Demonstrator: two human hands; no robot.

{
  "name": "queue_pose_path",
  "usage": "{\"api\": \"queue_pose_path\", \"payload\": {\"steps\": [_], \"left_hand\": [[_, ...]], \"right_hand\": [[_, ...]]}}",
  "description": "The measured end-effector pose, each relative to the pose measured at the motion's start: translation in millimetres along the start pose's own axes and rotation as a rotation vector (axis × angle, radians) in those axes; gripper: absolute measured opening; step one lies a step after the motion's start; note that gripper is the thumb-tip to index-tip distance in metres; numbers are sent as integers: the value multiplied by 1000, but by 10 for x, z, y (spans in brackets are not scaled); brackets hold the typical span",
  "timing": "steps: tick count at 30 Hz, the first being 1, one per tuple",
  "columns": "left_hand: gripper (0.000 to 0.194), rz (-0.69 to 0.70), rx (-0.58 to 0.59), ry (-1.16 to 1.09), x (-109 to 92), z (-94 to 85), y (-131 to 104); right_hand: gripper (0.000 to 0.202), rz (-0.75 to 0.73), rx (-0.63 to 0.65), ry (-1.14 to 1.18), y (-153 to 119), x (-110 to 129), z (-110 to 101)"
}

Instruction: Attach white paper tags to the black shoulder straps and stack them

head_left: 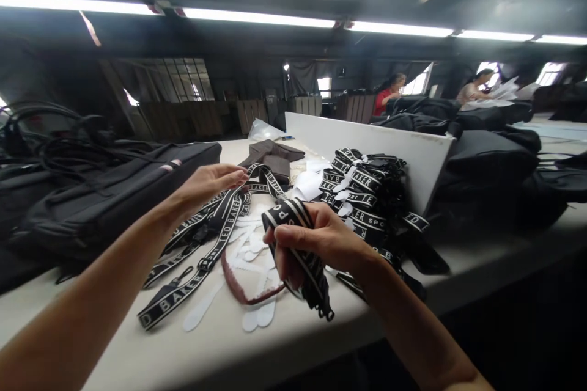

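My right hand [321, 235] is wrapped around a folded black webbing strap [293, 214] with white lettering and edge stripes. Its folded layers and a dark clip hang below my fist. From this bundle a length of the strap loops up and leftward. My left hand [213, 182] reaches over that loop, fingers stretched forward and its fingertips beside the webbing; whether they touch it is unclear. Under my left hand lie loose lettered straps [224, 226] with metal hooks. Between my arms, white paper strips [250, 250] and a reddish-brown band [233, 284] rest on the table [151, 354].
Right of my right hand is a pile of bundled lettered straps [362, 195] wrapped with white strips. Behind it stands a white partition board [367, 134]. Black bags [114, 195] crowd the left side; more bags [490, 159] lie beyond the board. Two people sit in the background.
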State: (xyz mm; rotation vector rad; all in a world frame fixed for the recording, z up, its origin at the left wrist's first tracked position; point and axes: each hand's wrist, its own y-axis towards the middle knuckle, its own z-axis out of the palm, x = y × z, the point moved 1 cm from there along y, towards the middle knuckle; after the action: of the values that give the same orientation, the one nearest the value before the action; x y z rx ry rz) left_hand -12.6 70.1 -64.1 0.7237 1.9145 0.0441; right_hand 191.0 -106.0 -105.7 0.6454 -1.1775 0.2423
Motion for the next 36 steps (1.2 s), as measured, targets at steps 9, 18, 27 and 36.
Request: {"api": "queue_pose_path", "payload": {"steps": [9,18,27,36], "left_hand": [[31,54,553,-483,-126,948,-505],[55,-162,254,-730,498,1213,-538],[41,-220,247,-410,987,1439,-563],[30,-474,291,-681,1125,1380,-743]], "right_hand": [[34,-228,-97,109,370,-117,-249],[41,-391,-626,54,841,-580,-655],[45,-398,-954,157,1072,-1229,-935],[56,4,-934,-329,914,-1325,-1130]]}}
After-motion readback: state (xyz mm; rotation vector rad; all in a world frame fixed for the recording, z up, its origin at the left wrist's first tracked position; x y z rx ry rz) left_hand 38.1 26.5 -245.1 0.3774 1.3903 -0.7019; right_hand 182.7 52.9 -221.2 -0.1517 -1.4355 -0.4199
